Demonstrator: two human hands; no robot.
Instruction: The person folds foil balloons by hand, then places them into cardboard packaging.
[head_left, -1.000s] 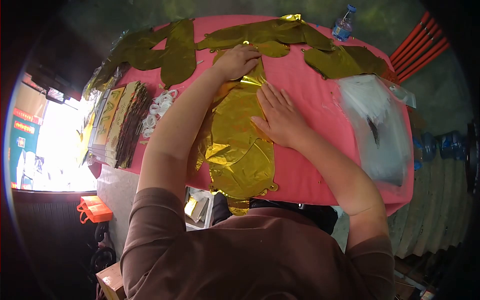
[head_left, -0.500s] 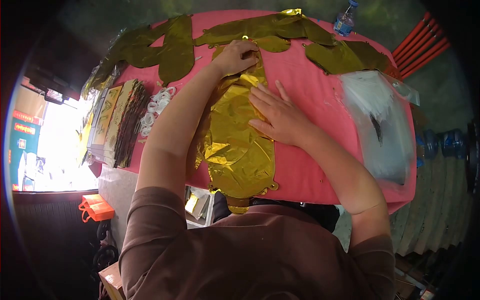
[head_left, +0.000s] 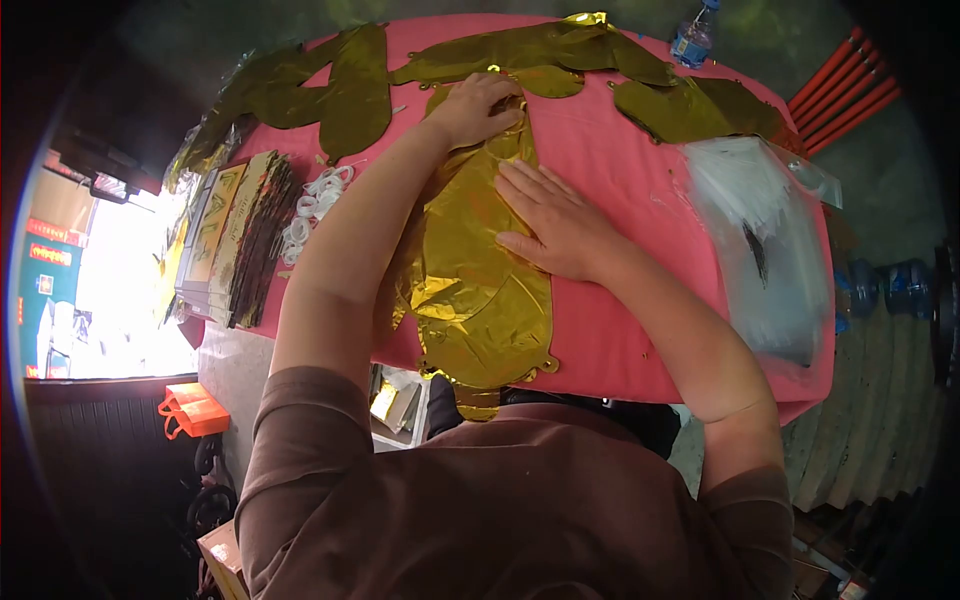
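Observation:
A flat gold foil balloon (head_left: pixel 485 340) lies lengthwise in front of me, its near end hanging past the table edge. At its far end my left hand (head_left: pixel 476 108) is closed, with curled fingers on the foil; the fingertips are partly hidden. My right hand (head_left: pixel 558 222) lies flat on the balloon's right side, fingers stretched out and pointing up and left. Small tabs stick out near the balloon's lower end. Creases run across its shiny surface.
More flat gold foil balloons (head_left: pixel 355 95) lie along the far side of the pink-covered table (head_left: pixel 620 340). At left stand a stack of printed cards (head_left: pixel 240 235) and white cord loops (head_left: pixel 315 205). Clear plastic bags (head_left: pixel 765 270) lie right; a water bottle (head_left: pixel 694 38) stands behind.
My right hand's thumb and fingers have drawn slightly closer together, and the foil under it looks smoother. My left hand stays at the far end.

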